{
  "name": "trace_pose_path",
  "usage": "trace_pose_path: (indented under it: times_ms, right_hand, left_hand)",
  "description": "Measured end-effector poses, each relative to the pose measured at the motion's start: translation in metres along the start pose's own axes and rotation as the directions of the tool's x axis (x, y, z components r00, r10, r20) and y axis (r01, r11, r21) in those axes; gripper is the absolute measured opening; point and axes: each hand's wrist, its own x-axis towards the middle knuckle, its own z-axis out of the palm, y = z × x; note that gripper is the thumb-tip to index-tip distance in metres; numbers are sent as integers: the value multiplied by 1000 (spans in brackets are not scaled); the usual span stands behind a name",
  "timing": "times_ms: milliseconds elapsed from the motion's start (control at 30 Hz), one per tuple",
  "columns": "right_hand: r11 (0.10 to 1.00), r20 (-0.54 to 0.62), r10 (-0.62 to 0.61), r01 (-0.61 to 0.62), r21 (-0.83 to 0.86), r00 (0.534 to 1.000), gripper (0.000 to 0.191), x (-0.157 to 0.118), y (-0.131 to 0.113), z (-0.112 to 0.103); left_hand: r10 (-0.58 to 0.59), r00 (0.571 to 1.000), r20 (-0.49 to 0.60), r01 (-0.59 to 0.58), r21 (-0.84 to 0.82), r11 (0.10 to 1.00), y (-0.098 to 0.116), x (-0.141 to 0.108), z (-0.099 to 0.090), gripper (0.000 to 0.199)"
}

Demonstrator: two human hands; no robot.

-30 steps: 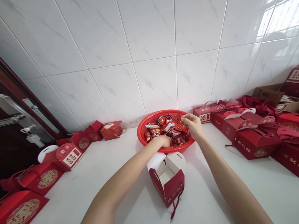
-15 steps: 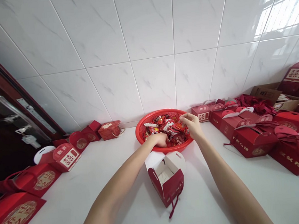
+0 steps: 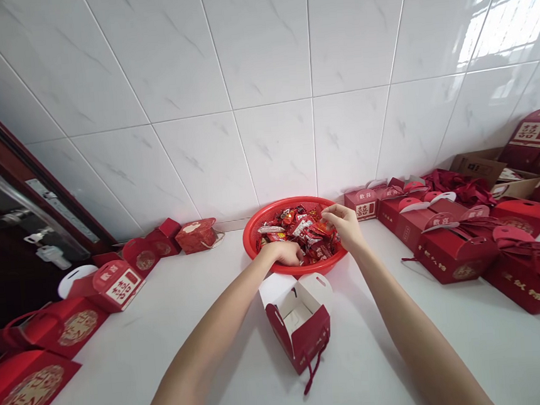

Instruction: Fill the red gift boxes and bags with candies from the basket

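A red plastic basket (image 3: pixel 293 202) full of wrapped candies (image 3: pixel 300 225) stands against the tiled wall. My left hand (image 3: pixel 284 253) reaches in over its near left rim, fingers curled down among the candies; their tips are partly hidden, so I cannot make out what they hold. At the right side of the basket my right hand (image 3: pixel 344 221) is closed in a pinch above the candies; whatever is between its fingertips is too small to name. In front of the basket sits an open red gift box (image 3: pixel 300 326), flaps spread, white inside, a dark red cord hanging from its near side.
Several closed red gift boxes (image 3: pixel 83 325) line the left side, beside a dark door with a metal handle (image 3: pixel 19 202). More red boxes (image 3: pixel 463 252) crowd the right, with a cardboard carton (image 3: pixel 519 187) behind them. A small red box (image 3: pixel 197 235) stands left of the basket.
My left hand has shifted slightly among the candies. My right hand stays pinched at the basket's right side. The whole view has moved a little.
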Motion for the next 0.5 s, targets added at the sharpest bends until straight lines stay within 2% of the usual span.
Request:
trace_pose_path:
  times_ms: [133,267,500]
  right_hand:
    - [1000,4,2,-2,4,1000,16,0,1,0]
    - [1000,10,1,-1,-1,1000,17,2,3,0]
    - [999,88,11,-7,-45,996,19,0,2,0]
  left_hand:
    - [-7,1000,28,9,-101,995,-7,-5,-3,19]
    - [19,1000,22,-12,-291,957,-15,-11,-4,20]
    - [61,990,-129,-128,-606,785,-16,-14,-2,24]
